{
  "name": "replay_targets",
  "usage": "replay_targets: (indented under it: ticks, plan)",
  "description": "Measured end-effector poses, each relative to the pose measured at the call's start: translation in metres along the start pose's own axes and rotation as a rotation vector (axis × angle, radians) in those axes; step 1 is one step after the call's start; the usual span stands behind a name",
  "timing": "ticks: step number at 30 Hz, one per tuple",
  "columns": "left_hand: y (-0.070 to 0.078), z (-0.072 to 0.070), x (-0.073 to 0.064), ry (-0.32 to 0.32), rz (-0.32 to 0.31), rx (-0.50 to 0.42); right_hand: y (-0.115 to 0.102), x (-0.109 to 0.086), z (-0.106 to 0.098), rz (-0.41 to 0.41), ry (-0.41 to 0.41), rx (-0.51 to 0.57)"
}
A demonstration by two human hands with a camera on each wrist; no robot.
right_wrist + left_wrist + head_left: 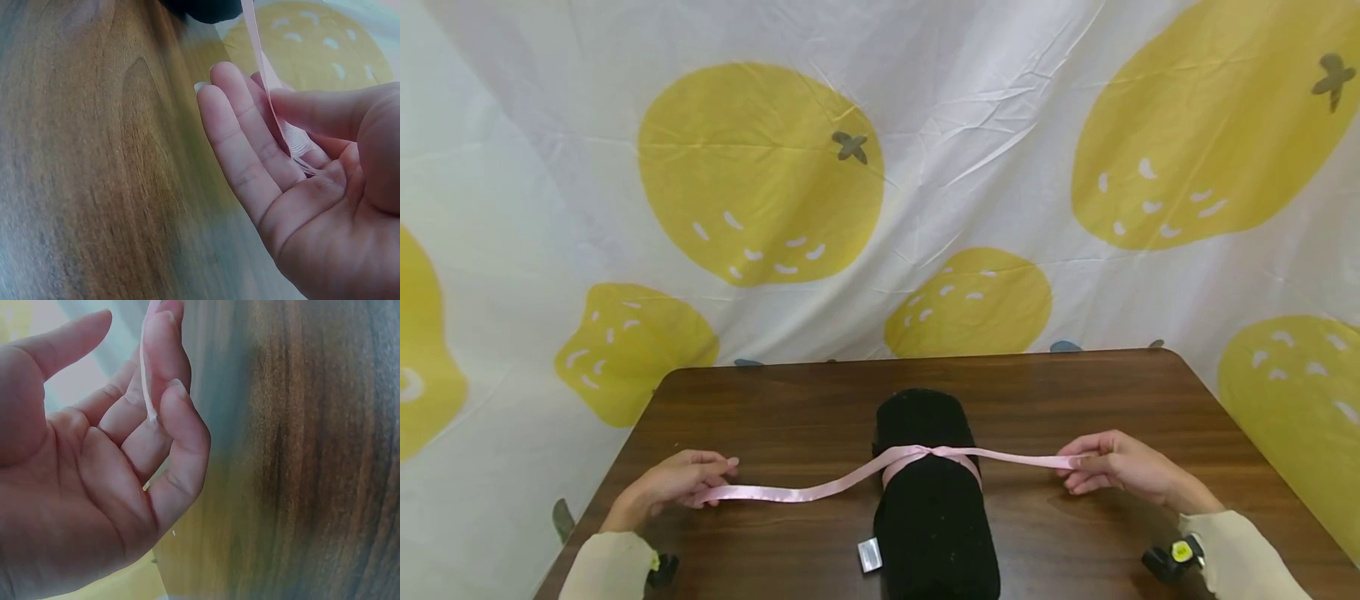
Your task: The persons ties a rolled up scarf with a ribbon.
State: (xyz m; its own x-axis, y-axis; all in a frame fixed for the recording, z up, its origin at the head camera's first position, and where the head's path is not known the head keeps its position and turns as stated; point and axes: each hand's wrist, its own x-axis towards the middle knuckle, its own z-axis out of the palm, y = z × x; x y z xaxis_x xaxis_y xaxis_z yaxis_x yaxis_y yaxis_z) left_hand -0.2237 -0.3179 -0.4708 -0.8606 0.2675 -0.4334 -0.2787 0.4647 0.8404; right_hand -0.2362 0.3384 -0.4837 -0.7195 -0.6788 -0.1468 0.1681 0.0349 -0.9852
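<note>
A pink satin ribbon [797, 494] goes round a long black padded roll [934, 533] and crosses or knots on top of it; which one I cannot tell. My left hand [688, 483] holds the ribbon's left tail, which dips slightly. In the left wrist view the curled fingers [187, 434] keep the ribbon against them while the thumb stands away. On the other side my right hand [1120, 468] pinches the right tail between thumb and fingers, and that length runs nearly straight. The ribbon's frayed end [303, 164] lies against the right palm.
A white tag [870, 555] sticks out from the roll's left side. Under everything is a dark wooden table [760, 408] with rounded far corners. Behind it hangs a white cloth [970, 167] printed with yellow fruit. A small black device [1172, 558] is strapped at the right wrist.
</note>
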Motion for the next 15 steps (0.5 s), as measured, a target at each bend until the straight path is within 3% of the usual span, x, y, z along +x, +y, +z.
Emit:
replay_targets:
  ticks: [10, 15]
  plan:
    - [-0.0037, -0.0009, 0.0002, 0.033, -0.007, 0.014, -0.0016, -0.0026, -0.0002, 0.039, 0.053, -0.058]
    - [-0.0055, -0.0023, -0.0014, 0.069, -0.003, 0.038, -0.0018, -0.0046, -0.0013, 0.037, 0.029, -0.041]
